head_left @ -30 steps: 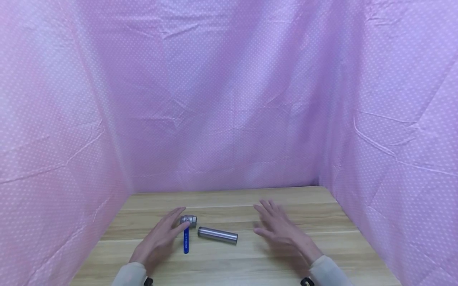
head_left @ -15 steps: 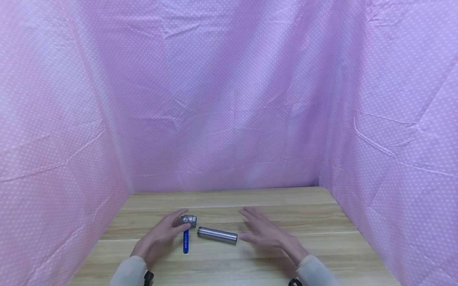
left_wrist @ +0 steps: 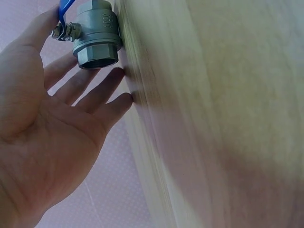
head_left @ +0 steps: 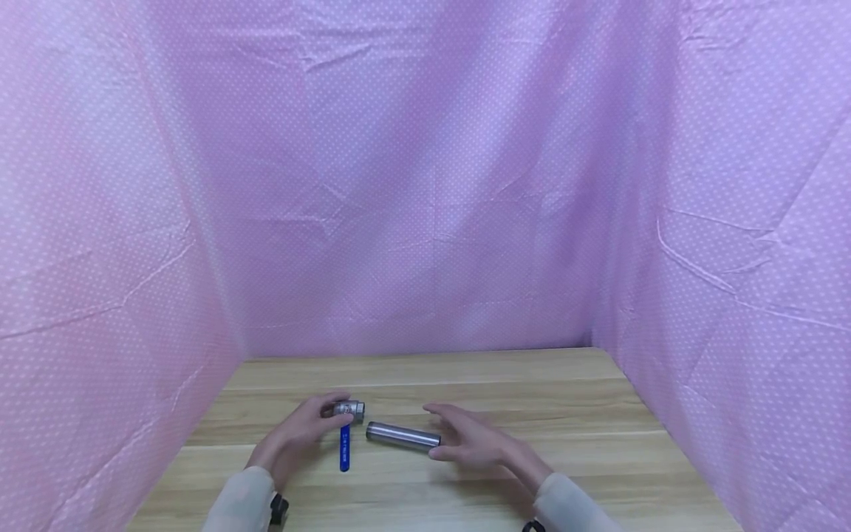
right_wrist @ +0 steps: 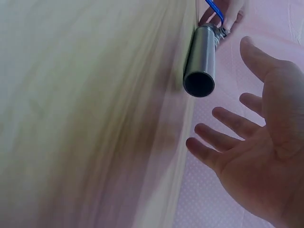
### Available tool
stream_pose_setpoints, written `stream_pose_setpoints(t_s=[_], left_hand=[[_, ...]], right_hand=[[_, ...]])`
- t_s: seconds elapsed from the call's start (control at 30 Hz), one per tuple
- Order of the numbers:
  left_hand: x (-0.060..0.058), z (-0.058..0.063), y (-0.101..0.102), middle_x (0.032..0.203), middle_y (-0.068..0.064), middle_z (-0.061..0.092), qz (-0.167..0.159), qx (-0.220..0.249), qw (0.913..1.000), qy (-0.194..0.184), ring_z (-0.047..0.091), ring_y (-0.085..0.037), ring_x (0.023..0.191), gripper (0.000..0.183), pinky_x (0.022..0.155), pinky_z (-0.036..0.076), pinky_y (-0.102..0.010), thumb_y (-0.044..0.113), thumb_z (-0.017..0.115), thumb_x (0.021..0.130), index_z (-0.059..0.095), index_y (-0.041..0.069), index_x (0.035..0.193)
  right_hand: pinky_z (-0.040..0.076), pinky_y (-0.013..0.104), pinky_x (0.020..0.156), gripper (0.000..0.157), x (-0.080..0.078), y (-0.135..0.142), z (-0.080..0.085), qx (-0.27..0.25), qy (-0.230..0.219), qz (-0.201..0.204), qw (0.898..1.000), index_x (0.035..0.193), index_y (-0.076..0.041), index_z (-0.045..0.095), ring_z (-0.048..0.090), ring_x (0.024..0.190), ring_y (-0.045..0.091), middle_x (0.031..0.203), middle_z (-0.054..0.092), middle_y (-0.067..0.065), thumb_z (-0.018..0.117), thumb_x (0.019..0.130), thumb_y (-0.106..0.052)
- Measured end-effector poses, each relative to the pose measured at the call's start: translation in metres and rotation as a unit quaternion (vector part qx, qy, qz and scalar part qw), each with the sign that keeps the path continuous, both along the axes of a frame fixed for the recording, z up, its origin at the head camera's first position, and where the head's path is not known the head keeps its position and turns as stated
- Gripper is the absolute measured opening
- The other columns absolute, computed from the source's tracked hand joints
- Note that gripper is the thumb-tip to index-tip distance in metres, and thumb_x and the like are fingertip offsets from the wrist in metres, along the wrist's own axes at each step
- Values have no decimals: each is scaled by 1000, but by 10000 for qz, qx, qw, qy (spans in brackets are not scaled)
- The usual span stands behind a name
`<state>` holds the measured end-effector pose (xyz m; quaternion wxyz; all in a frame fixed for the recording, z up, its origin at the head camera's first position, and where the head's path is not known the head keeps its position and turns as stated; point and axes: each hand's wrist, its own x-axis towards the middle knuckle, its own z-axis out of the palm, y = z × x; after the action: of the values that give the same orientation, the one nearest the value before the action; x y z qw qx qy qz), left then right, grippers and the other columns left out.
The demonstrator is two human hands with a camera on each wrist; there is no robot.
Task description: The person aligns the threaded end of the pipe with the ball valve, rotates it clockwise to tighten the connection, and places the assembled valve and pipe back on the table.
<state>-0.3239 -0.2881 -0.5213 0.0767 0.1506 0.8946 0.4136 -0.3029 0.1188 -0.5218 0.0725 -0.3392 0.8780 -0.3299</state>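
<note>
A metal ball valve point(head_left: 356, 410) with a blue lever handle point(head_left: 344, 449) lies on the left part of the table. My left hand point(head_left: 301, 434) is around it, thumb by the base of the lever and fingers behind the body. In the left wrist view, those fingers are loosely spread beside the valve point(left_wrist: 98, 33), without a visible firm grip. Just right of the valve lies a steel pipe point(head_left: 402, 436), its hollow end facing right. At that end, my right hand point(head_left: 470, 442) has thumb and fingers apart; the right wrist view shows a gap to the pipe point(right_wrist: 201, 54).
The wooden table point(head_left: 572, 399) stretches beyond both hands. A pink dotted cloth point(head_left: 425, 222) hangs behind it and along both sides.
My right hand has moved left from the right part of the table to the pipe's near right end. My left hand has settled slightly lower around the valve. Valve and pipe stay put.
</note>
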Motion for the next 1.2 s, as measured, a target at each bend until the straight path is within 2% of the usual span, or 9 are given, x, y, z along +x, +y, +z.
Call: stream_pose_setpoints(t_s=[0.2,0.33,0.43,0.53,0.6,0.73,1.0,1.07,1.2], left_hand=[[-2,0,-1,154,-22,69,92,-35,9999,-69,64,-48,145,65,127,53,-72,41,74,110,58,3,161],[-3,-1,-1,153,-18,70,187,-15,9997,-131,65,-43,143,64,127,53,-71,42,74,110,60,6,161],[-5,-3,-1,152,-17,71,177,12,9997,-163,66,-41,142,65,126,55,-70,43,74,110,60,5,161],[-6,-3,-1,149,-16,72,141,58,9996,-228,67,-37,137,66,121,60,-62,42,74,110,58,4,162],[-6,-4,-1,146,-15,72,112,97,9994,-297,67,-33,132,67,113,64,-53,41,74,110,57,3,163],[-6,-5,-2,144,-13,70,172,256,9979,-578,65,-27,125,69,98,61,-36,42,75,109,55,5,164],[-4,-5,-1,127,-10,69,77,314,9973,-667,58,-23,100,69,77,56,-28,41,75,109,54,4,165],[-3,-5,-2,129,-11,69,58,298,9977,-610,60,-23,101,70,78,57,-27,41,75,109,55,3,164],[-2,-5,-2,146,-16,70,39,217,9991,-374,66,-28,122,68,96,62,-34,40,76,108,57,1,161]], right_hand=[[53,59,132,83,3,-6,-5,10,-103,-138,9999,171,-25,48,64,147,25,165,64,3,78,102,-59],[60,45,124,80,1,-11,-7,7,-131,-57,9999,168,-22,52,68,133,11,152,71,-2,81,101,-55],[63,30,110,77,-2,-15,-9,-36,-141,50,9999,165,-18,56,68,118,3,140,74,-8,84,100,-48],[60,21,95,69,-3,-17,-11,-22,-184,54,9998,158,-21,63,66,106,0,127,74,-14,88,98,-42],[57,20,91,61,-4,-18,-12,20,-158,6,9999,151,-25,68,64,102,0,121,73,-18,89,96,-41],[55,20,90,45,-4,-21,-15,63,-118,-119,9998,134,-32,75,63,99,1,112,71,-20,92,93,-34],[50,15,80,30,-6,-23,-16,314,197,-166,9992,121,-25,80,58,91,-2,103,68,-20,92,93,-27],[50,15,79,27,-5,-23,-16,319,169,-174,9992,119,-24,81,58,88,-2,100,67,-20,91,94,-25],[50,14,78,26,-5,-26,-15,357,306,-159,9988,118,-19,82,56,85,-3,98,68,-18,90,94,-21]])
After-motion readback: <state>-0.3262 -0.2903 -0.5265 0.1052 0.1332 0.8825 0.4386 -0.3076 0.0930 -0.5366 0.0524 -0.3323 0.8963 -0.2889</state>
